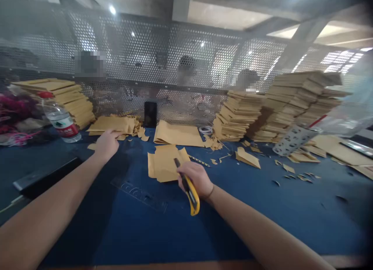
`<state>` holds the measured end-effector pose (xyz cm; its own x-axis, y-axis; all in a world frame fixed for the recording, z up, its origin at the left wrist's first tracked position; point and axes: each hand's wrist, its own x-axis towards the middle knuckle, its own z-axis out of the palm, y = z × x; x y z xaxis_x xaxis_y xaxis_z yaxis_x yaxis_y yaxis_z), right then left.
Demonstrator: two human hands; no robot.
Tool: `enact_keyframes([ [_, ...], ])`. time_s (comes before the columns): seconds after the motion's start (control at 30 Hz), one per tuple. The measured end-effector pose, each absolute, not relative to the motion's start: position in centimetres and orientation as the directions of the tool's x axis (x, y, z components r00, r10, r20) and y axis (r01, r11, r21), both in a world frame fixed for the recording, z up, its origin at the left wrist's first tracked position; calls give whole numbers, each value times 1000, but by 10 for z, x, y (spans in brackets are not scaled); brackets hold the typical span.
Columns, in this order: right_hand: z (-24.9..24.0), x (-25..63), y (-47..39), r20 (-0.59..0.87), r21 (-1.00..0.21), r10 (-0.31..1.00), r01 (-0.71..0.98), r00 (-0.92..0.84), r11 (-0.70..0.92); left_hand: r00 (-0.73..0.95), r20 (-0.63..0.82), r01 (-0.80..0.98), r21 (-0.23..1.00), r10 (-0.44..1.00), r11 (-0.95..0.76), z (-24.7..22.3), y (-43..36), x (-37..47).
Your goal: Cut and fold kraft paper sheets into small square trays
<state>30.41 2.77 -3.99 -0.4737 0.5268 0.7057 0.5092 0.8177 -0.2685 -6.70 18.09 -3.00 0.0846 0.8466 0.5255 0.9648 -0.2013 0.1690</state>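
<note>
My right hand (196, 178) is closed around a yellow and black utility knife (190, 194), whose dark end points up and left over the edge of a cut piece of brown paper (164, 163). That piece lies flat near the middle of the blue table, with flaps at its sides. My left hand (107, 145) reaches to the front edge of a low stack of brown paper (112, 125) at the left; its fingertips touch the stack, and whether they grip a sheet cannot be made out. Behind the cut piece lies a folded brown sheet (177, 134).
A water bottle (62, 120) and a black box-like object (52, 178) stand left. A phone (150, 114) leans against the perforated screen (122, 60). Tall envelope stacks (237, 116), a patterned cup (294, 141) and paper scraps are at right. A clear stencil (140, 194) lies in front.
</note>
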Motion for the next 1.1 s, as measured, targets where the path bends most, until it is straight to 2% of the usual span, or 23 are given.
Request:
enact_keyframes([
  [0.17,-37,346,41,645,-545,751,603,-142,582,114,460,955,192,881,-224,-26,175,-55],
  [0.3,-35,378,59,465,-764,883,529,57,368,181,405,920,253,896,-299,-15,160,-44],
  [0.4,-32,395,71,320,-868,936,442,147,227,276,340,880,286,899,-379,-8,143,-22],
  [0.53,-32,412,77,175,-931,965,351,196,97,409,264,824,303,873,-478,-12,124,28],
  [0.77,-43,409,80,-22,-989,975,135,221,-53,501,209,771,334,840,-542,-25,119,76],
  [0.93,-46,402,82,-44,-999,972,-33,229,-38,486,232,773,335,843,-538,-22,118,81],
  [1.1,-47,406,83,-32,-995,959,-95,280,-5,532,147,767,334,834,-548,-23,121,91],
])
